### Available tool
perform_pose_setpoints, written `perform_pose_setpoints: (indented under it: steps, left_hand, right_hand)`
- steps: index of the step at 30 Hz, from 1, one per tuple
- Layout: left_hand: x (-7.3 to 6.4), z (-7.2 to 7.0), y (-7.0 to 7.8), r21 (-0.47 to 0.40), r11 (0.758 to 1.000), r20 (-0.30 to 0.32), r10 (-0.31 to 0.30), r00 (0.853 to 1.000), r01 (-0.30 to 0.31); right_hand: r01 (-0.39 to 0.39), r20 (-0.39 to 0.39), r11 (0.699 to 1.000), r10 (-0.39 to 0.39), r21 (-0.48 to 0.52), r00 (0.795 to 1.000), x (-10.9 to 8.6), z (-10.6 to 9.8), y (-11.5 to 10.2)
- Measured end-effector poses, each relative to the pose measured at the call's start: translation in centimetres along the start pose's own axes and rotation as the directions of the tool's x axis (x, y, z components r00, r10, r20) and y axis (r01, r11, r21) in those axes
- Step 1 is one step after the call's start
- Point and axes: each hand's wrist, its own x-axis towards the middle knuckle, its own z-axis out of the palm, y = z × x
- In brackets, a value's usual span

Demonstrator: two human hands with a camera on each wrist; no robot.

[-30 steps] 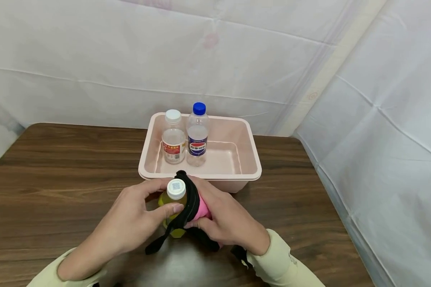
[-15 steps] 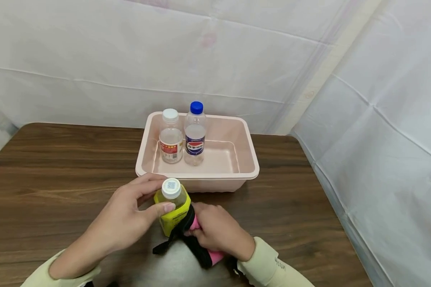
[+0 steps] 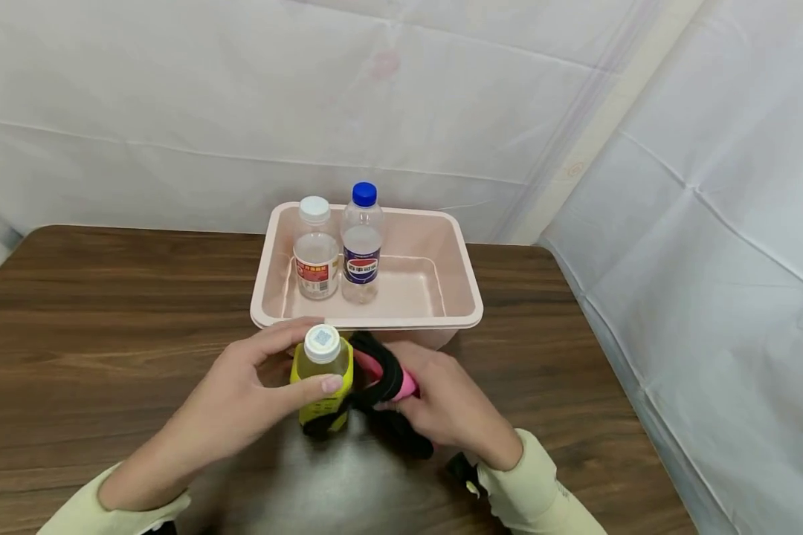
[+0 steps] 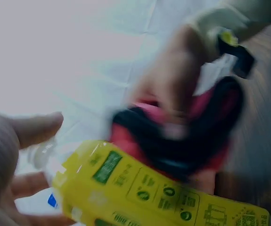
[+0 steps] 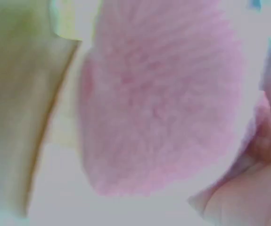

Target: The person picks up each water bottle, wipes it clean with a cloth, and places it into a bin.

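Observation:
My left hand holds an upright bottle with a white cap and yellow label, thumb in front and fingers behind. In the left wrist view, the bottle's yellow label fills the lower part. My right hand grips a pink and black cloth just right of the bottle. Its black edging hangs in loops, and one black strip crosses the bottle's lower front. Up close in the right wrist view, the pink cloth looks fuzzy. Fingers tucked into the cloth are hidden.
Behind the hands stands a pale pink tub on the brown wooden table. Inside it are a white-capped clear bottle and a blue-capped Pepsi bottle. White sheeting hangs behind and at the right.
The cloth has gone from against the bottle's right side, down toward me, then back up and to the right. The left hand stays around the bottle, which has turned from tilted to more upright.

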Motion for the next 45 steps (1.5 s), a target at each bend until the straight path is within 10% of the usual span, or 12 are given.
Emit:
perform_pose_setpoints:
  steps: [8, 15, 23, 34, 41, 45]
  left_hand:
    - [-0.3, 0.0, 0.3, 0.154, 0.988, -0.086, 0.015, 0.996, -0.001]
    - [-0.9, 0.4, 1.3, 0.264, 0.962, -0.103, -0.049, 0.993, 0.075]
    - [-0.9, 1.2, 1.5, 0.334, 0.942, -0.177, 0.022, 0.984, 0.039]
    - [-0.9, 0.7, 1.2, 0.289, 0.957, -0.131, 0.000, 0.991, 0.038]
    - [-0.9, 0.8, 1.0, 0.302, 0.953, -0.136, 0.053, 0.989, -0.010]
    - [-0.9, 0.7, 0.9, 0.306, 0.952, -0.131, 0.044, 0.990, -0.001]
  right_hand:
    - [0.243, 0.012, 0.964, -0.246, 0.109, 0.969, 2.5, -1.2, -1.3]
    - [0.139, 0.165, 0.990, -0.144, 0.038, 0.976, 3.3, -0.8, -2.0]
    - [0.050, 0.260, 0.985, -0.005, -0.166, 0.966, 2.9, 1.8, -1.0]
    - [0.105, 0.433, 0.834, 0.170, -0.542, 0.885, 1.6, 3.2, -0.7]
    - [0.155, 0.343, 0.713, 0.127, -0.684, 0.931, 0.3, 1.9, -0.5]
    - [0.181, 0.377, 0.745, 0.101, -0.642, 0.921, -0.7, 2.6, 0.3]
